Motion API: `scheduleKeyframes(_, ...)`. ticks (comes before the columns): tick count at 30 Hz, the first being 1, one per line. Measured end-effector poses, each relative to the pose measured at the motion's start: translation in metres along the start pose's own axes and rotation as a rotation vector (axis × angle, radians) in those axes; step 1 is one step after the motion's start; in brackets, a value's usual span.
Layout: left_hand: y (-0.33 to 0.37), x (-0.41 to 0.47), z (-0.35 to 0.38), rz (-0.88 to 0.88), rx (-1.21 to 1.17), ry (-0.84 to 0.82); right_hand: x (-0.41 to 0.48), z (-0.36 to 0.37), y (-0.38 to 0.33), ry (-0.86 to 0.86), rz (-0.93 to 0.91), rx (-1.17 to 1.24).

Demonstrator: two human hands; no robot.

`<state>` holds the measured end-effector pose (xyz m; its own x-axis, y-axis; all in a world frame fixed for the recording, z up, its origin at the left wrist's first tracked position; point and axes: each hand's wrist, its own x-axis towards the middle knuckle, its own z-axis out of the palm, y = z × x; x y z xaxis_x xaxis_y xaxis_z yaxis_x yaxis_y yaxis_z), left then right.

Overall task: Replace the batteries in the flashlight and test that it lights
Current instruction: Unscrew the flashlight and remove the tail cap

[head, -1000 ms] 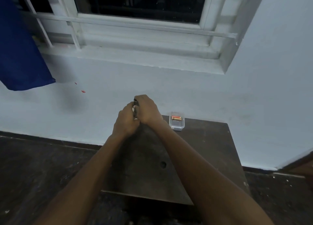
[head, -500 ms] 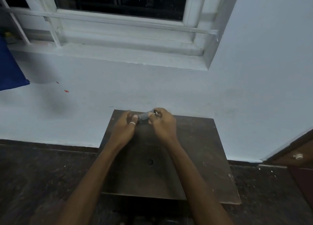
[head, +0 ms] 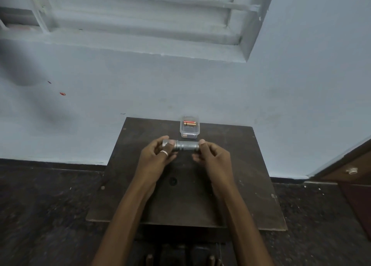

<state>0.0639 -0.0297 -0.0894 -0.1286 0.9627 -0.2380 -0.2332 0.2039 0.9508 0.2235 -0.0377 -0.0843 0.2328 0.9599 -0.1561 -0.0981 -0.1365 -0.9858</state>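
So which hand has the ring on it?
The left hand: a silver ring sits on one finger as it grips the flashlight at its wider head end. The right hand, at the other end, is bare.

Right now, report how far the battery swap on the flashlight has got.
Done: nothing visibly; the orange battery lies in the small clear plastic box at the far edge of the dark wooden table. In hand: the left hand and right hand hold the grey metal flashlight by its ends, assembled and unlit. Left: opening, swapping batteries, closing, testing.
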Motion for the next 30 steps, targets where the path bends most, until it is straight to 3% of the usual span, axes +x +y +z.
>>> scheduleKeyframes(8,-0.007,0.002,-0.005,0.034,-0.103,0.052,0.009,0.004,0.001,0.005,-0.109,-0.277)
scheduleKeyframes(22,-0.009,0.02,-0.005,0.034,-0.013,0.071,0.022,0.015,0.004,0.056,-0.106,-0.259)
scheduleKeyframes(30,-0.007,0.021,-0.011,0.01,-0.042,0.131,0.022,0.009,0.002,-0.104,-0.205,-0.278)
